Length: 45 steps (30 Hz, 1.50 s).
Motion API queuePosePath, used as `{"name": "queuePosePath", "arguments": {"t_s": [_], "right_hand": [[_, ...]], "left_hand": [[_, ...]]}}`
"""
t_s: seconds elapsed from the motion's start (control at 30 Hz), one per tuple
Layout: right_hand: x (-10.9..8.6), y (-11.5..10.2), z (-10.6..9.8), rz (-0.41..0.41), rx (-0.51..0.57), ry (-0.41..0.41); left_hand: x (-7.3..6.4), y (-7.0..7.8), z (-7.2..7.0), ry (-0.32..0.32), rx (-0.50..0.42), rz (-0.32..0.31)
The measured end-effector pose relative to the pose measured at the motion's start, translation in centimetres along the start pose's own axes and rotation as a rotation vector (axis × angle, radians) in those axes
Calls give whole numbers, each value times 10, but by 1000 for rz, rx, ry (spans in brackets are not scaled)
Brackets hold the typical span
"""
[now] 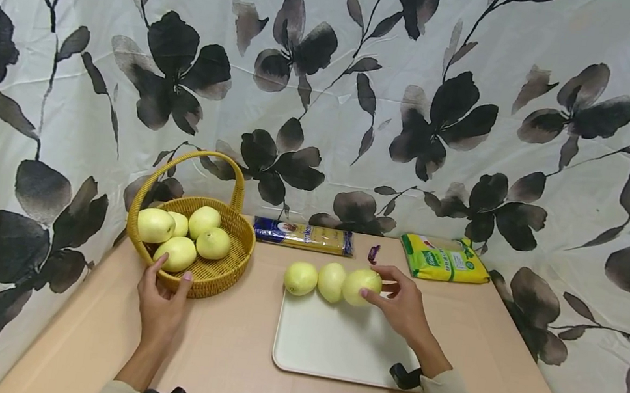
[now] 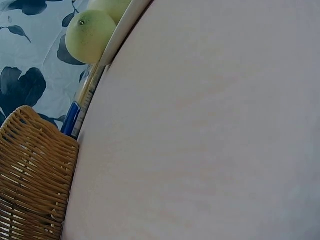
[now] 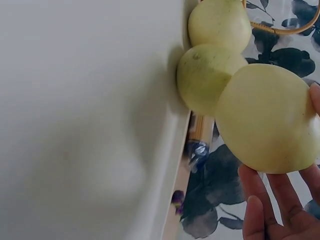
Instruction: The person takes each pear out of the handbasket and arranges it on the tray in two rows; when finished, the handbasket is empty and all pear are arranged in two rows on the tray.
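My right hand (image 1: pixel 401 302) grips a pale yellow-green pear (image 3: pixel 270 120) between thumb and fingers, over the far edge of a white tray (image 1: pixel 331 349). In the head view, two similar pears, one at the far left corner (image 1: pixel 301 279) and one beside it (image 1: pixel 331 282), lie along that edge. On the left stands a yellow-brown wicker basket (image 1: pixel 232 265) with a tall handle and several pears (image 1: pixel 213 243) inside. My left hand (image 1: pixel 161 309) touches the basket's near rim, thumb and finger spread apart. The left wrist view shows the basket wall (image 2: pixel 35 180) but not the hand.
A blue and yellow packet of noodles (image 1: pixel 304 236) lies behind the tray. A small purple wrapped piece (image 1: pixel 373 253) is to its right, then a green and yellow pack (image 1: pixel 445 260). Behind the table (image 1: pixel 225 349) hangs a floral cloth (image 1: pixel 327 93).
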State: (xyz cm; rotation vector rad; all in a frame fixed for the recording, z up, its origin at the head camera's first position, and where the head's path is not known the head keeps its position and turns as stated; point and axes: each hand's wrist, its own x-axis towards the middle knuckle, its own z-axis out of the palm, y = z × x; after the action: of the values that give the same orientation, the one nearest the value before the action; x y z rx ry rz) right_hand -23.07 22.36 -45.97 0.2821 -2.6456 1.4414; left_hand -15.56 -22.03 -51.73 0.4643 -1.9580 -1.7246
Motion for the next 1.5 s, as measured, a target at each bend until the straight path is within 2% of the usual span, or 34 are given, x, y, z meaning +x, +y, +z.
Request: {"name": "queuePosePath", "arguments": {"t_s": [0.27,0.57,0.7,0.83,1.0,1.3,1.5], "right_hand": [[16,19,-4,90,-48,-93],[30,29,-5,95,-79,-192],[37,28,-5,123,-74,-170],[39,29,1,153,-67,-84],[36,31,8,138,-87,1],[29,33,13,81,-156,-95],[29,32,9,93,-143,-145]], "left_hand": [[1,-2,-1,11,14,-1],[1,-1,0,7,7,2],[2,-3,0,3,-9,8],[2,-3,-1,1,-20,13],[2,-2,0,-1,-1,11],[1,1,0,-4,2,17],[0,0,0,-8,-8,22]]}}
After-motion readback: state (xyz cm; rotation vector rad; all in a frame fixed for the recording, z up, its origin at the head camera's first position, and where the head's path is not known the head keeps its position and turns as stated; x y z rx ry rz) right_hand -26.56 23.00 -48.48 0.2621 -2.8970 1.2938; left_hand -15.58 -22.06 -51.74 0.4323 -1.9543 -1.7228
